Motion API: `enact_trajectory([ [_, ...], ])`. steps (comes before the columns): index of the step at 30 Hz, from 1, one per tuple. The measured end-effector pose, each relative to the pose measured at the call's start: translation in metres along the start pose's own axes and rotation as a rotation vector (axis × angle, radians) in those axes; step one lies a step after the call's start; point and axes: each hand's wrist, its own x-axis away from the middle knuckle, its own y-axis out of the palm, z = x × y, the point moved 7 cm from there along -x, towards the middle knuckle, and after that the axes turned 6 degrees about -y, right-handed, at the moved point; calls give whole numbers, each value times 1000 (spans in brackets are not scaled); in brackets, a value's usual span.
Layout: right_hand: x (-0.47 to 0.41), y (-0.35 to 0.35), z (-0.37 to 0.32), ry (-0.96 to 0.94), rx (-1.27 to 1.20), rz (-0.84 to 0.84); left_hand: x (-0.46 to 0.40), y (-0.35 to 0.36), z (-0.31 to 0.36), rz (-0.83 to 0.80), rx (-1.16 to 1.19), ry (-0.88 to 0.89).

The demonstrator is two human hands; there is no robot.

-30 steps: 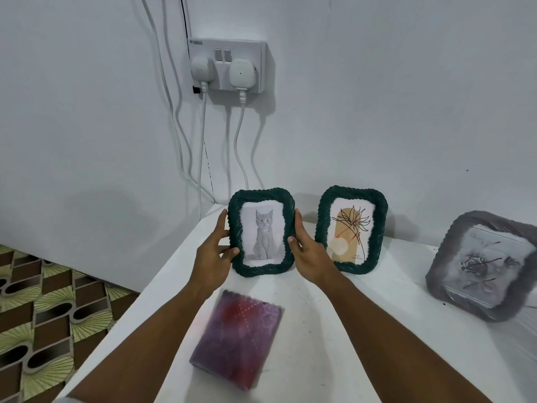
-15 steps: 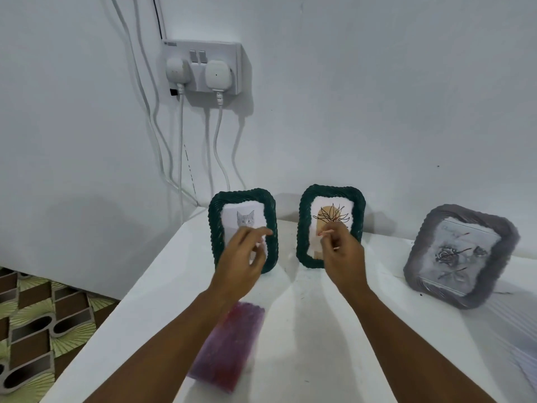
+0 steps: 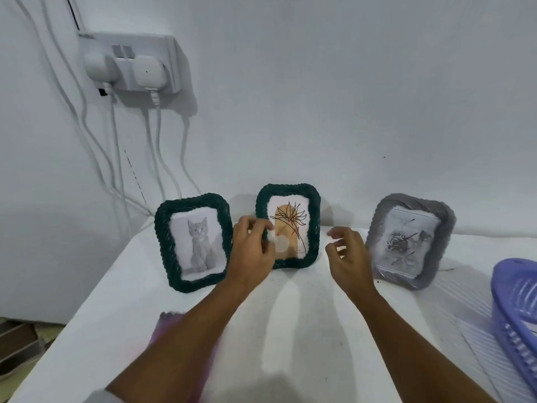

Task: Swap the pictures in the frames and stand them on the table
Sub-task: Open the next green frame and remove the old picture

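Now standing on table (image 3: 290, 330): cat frame (image 3: 194, 242), flower frame (image 3: 290, 225) (side by side). Left hand (image 3: 252, 251), right hand (image 3: 350, 257) near flower frame, fingers loosely curled, holding nothing.

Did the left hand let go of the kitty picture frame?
Yes. The left hand has left the green woven cat frame and moved right, toward the green woven flower frame.
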Motion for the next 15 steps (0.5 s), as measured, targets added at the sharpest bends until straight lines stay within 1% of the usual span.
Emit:
enact_trajectory([
  [2, -12, 10, -4, -22, 5, -117, -10, -1, 13, 24, 15, 20],
  [4, -21, 24, -2, -21, -21, -268, -20, 3, 17, 12, 29, -6],
  [6, -25, 36, 1, 16, -51, -389, -25, 11, 14, -29, 40, -72],
  [8, -25, 44, -1, 67, -132, -471, -24, 21, 7, -94, 62, -132],
  [10, -24, 48, -7, 96, -199, -492, -20, 29, -1, -164, 132, -188],
  [13, -23, 43, -7, 108, -201, -440, -16, 29, -8, -208, 285, -251],
  [15, -23, 37, -8, 112, -201, -410, -14, 22, -10, -216, 262, -285],
])
